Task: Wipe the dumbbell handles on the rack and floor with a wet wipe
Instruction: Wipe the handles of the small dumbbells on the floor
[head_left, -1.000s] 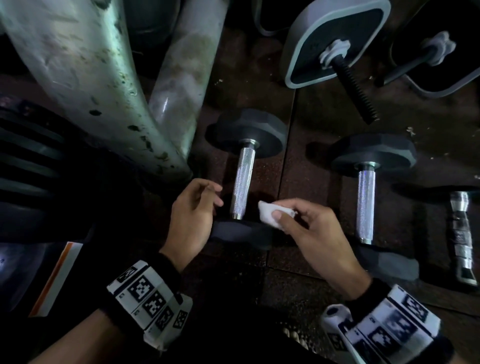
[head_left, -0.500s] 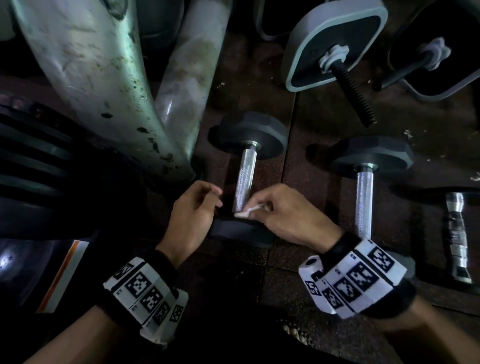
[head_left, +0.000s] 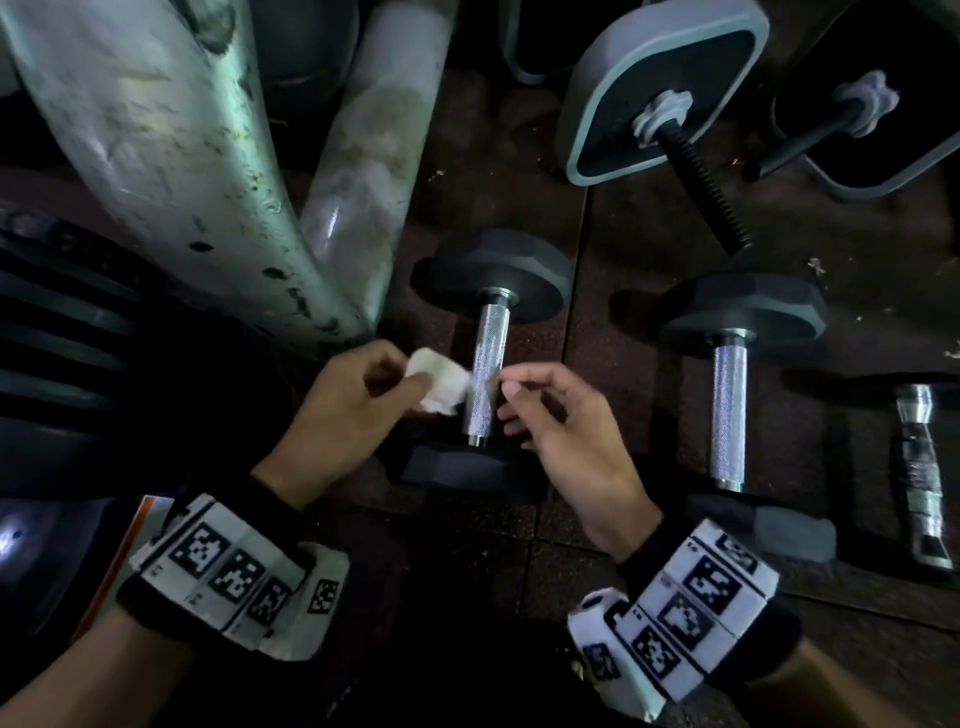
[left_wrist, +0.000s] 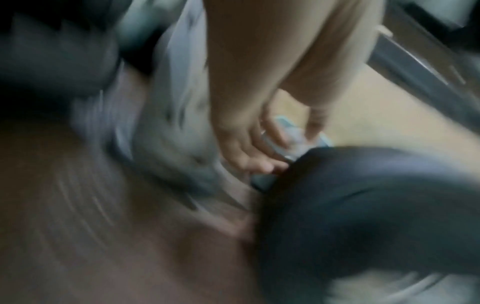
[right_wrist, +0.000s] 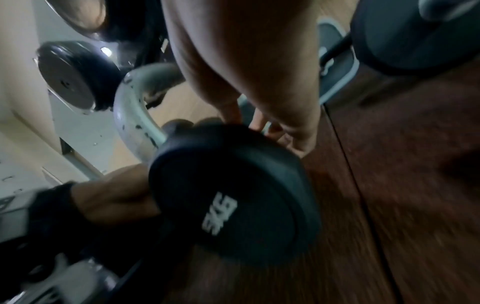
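A black hex dumbbell with a knurled chrome handle (head_left: 485, 364) lies on the dark rubber floor in the head view. My left hand (head_left: 405, 387) pinches a crumpled white wet wipe (head_left: 441, 387) and holds it against the handle's left side. My right hand (head_left: 519, 400) hovers just right of the handle with loosely curled fingers and nothing in them. The right wrist view shows this dumbbell's near head (right_wrist: 228, 195), marked 5KG, hiding most of the handle. The left wrist view is blurred; the wipe (left_wrist: 291, 131) shows faintly between my fingers.
A second hex dumbbell (head_left: 730, 405) lies to the right, then a chrome taped handle (head_left: 919, 467). Square-plate adjustable dumbbells (head_left: 660, 88) lie behind. The rack's pale curved tube (head_left: 171, 156) rises at the left, with dark weight plates (head_left: 62, 322) beside it.
The wipe has passed from my right hand to my left, round the handle. My right hand has let go and drawn back to the handle's right side.
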